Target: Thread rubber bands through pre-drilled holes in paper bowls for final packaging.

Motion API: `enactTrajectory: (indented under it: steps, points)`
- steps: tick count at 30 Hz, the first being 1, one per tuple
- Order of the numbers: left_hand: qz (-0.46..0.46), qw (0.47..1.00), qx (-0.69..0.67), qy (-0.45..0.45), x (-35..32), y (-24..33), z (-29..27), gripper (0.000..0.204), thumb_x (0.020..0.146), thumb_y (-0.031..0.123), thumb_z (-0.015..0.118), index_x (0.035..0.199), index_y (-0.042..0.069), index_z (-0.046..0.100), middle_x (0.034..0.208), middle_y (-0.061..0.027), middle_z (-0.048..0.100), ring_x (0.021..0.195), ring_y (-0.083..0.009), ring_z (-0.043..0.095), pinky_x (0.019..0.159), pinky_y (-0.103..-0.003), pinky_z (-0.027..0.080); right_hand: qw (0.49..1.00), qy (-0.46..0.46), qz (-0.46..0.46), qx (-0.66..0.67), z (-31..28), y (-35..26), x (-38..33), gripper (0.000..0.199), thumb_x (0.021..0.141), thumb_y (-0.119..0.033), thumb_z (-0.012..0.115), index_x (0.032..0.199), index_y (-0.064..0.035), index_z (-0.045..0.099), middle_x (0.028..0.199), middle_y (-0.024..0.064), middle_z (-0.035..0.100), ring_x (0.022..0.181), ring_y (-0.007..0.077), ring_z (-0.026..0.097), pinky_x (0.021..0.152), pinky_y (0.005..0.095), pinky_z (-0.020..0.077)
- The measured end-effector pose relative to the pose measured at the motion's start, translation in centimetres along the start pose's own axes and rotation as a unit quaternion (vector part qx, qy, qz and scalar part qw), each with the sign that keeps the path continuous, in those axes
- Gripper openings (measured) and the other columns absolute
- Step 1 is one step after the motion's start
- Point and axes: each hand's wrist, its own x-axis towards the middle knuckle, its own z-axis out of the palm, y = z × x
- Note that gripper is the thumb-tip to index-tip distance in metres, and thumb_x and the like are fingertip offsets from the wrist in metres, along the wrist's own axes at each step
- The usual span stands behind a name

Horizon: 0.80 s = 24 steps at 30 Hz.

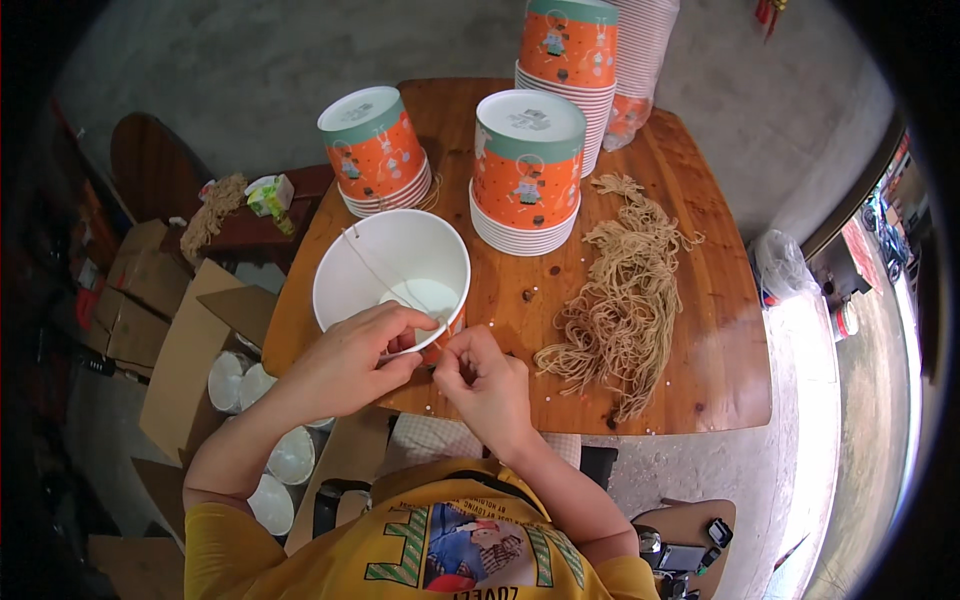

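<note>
A white paper bucket (392, 262) with an orange outside stands upright on the wooden table (700, 330). A thin tan string (372, 262) runs across its mouth from the far rim to the near rim. My left hand (350, 362) grips the near rim, fingers curled over the edge. Just to its right, my right hand (487, 382) pinches the end of the string where it meets the rim. A heap of loose tan strings (622, 300) lies on the table to the right of my hands.
Three stacks of upside-down orange buckets (527, 165) stand at the back of the table, one tall stack (568, 60) beside a sleeve of white cups (640, 50). Cardboard boxes (180, 340) and finished buckets (270, 450) sit on the floor at left. A stool (690, 540) holds small items at lower right.
</note>
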Motion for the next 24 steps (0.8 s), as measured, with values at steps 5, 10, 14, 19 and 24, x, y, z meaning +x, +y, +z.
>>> enactTrajectory:
  steps: [5, 10, 14, 19, 24]
  points:
    - [0.006, 1.000, 0.000, 0.010, 0.1, -0.2, 0.1, 0.033, 0.088, 0.006, 0.064, 0.120, 0.007, 0.058, 0.091, -0.0048, 0.059, 0.080, -0.0136, 0.057, 0.073, -0.028, 0.049, 1.000, -0.009, 0.019, 0.004, 0.1, 0.1, 0.2, 0.014, 0.083, -0.010, 0.067, 0.088, -0.0055, 0.055, 0.065, 0.0099, 0.063, 0.057, 0.0236, 0.066, 0.055, 0.0335, 0.0520]
    - [0.013, 1.000, 0.010, -0.003, 0.3, -0.1, 0.0, 0.029, 0.092, 0.007, 0.061, 0.121, 0.006, 0.058, 0.094, -0.0058, 0.060, 0.082, -0.0137, 0.058, 0.073, -0.029, 0.049, 1.000, -0.001, 0.003, 0.005, 0.2, 0.1, 0.4, 0.014, 0.083, -0.010, 0.067, 0.088, -0.0042, 0.055, 0.065, 0.0109, 0.063, 0.057, 0.0235, 0.066, 0.056, 0.0333, 0.0524]
    - [0.046, 0.997, -0.061, -0.005, 1.3, -1.4, -0.5, 0.026, 0.096, 0.009, 0.056, 0.121, 0.005, 0.057, 0.095, -0.0066, 0.062, 0.084, -0.0127, 0.059, 0.074, -0.029, 0.049, 0.999, -0.007, 0.022, 0.023, 0.4, 0.4, 0.5, 0.014, 0.083, -0.009, 0.067, 0.088, -0.0042, 0.055, 0.066, 0.0111, 0.063, 0.058, 0.0236, 0.066, 0.056, 0.0333, 0.0525]
    - [-0.003, 0.993, -0.077, -0.087, 2.5, -1.7, -1.1, 0.019, 0.097, 0.015, 0.052, 0.110, 0.003, 0.058, 0.088, -0.0110, 0.065, 0.080, -0.0214, 0.062, 0.073, -0.033, 0.048, 0.999, -0.009, 0.025, 0.021, 0.5, 0.4, 0.7, 0.014, 0.084, -0.009, 0.067, 0.088, -0.0037, 0.055, 0.067, 0.0120, 0.064, 0.059, 0.0244, 0.067, 0.057, 0.0337, 0.0527]
    - [-0.011, 0.993, -0.065, -0.095, 3.1, -1.8, -1.0, 0.014, 0.096, 0.015, 0.053, 0.100, 0.003, 0.056, 0.086, -0.0104, 0.065, 0.077, -0.0216, 0.062, 0.071, -0.033, 0.048, 0.999, -0.018, 0.028, 0.019, 0.4, 0.5, 0.7, 0.014, 0.086, -0.011, 0.067, 0.091, -0.0036, 0.056, 0.069, 0.0128, 0.065, 0.060, 0.0245, 0.067, 0.057, 0.0340, 0.0529]
